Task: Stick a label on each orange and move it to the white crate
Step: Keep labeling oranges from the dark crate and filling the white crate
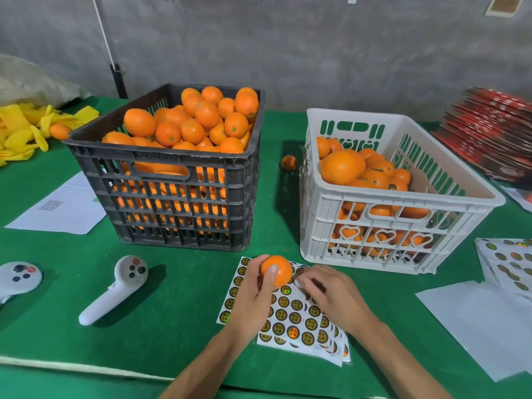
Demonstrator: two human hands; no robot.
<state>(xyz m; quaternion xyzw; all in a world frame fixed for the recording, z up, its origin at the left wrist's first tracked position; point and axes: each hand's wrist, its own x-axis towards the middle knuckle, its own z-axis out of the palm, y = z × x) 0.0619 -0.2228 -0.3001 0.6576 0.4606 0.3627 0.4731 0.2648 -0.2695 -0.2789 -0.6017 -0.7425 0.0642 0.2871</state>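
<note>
Oranges fill the black crate [172, 156] at the back left of the green worktop [161, 312], heaped above its rim, while the white crate [397, 214] to the right is only partly filled, so much of the job looks still ahead. One orange [277, 269] is up off the worktop in the left hand [256, 295], whose grip is curled round it, thumb on the near face, holding it just over the label sheet [290, 312]. That keeps the fruit close to the labels, so a peeled one has only a short way to go. The right hand [331, 295] lies on the sheet just beside the orange, fingers bent down at the top rows, probably picking at a label; whether a label is already pinched I cannot tell, since the fingertips are hidden. The sheet lies flat in front of the white crate, which suits a short carry from sticking to dropping in. More label sheets [506, 263] wait at the right edge. Two white controllers [115, 289] lie to the left, apart from the work. A stray orange [288, 162] sits between the crates.
</note>
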